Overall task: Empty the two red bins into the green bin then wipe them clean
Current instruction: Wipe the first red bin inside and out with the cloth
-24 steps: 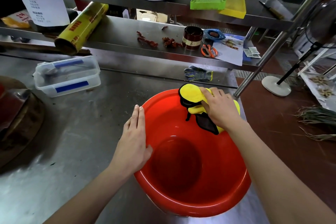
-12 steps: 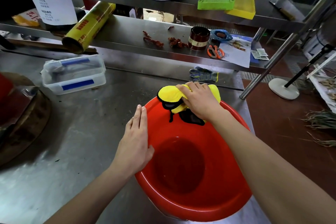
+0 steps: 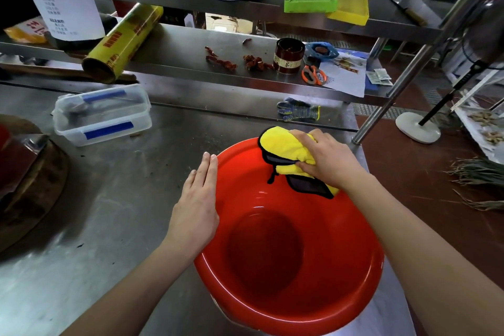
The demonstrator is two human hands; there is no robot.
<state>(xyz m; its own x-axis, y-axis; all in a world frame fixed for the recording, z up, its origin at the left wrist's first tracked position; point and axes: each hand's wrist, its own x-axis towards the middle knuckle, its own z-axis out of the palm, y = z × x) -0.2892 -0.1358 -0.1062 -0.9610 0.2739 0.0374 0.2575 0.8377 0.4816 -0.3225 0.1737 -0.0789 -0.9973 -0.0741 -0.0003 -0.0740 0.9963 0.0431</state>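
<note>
Presently, item one: round red plastic bin (image 3: 289,275), standing on the stainless-steel worktop (image 3: 95,226) at its near right edge. Interior shows no contents, so emptying of this bin is judged done; wiping is judged under way. No second red bin can be made out with certainty, and no green bin is in view, so their state cannot be told.

Item two: yellow microfibre cloth with black trim (image 3: 286,150), folded, draped over the far rim and upper inner wall of the bin, a dark corner hanging down inside.

Item three: right hand (image 3: 327,161), its grip closed over the cloth, fingers curled on top and thumb pinching the lower edge, pressing it to the bin's far wall. The bin's basin lies below and nearer than this grip; the floor and near wall are judged still to be wiped.

Item four: left hand (image 3: 196,207), grip released, fingers straight and together, palm flat against the bin's left rim, steadying it.

Remaining, by judgement: finish this bin, then any second one.
</note>
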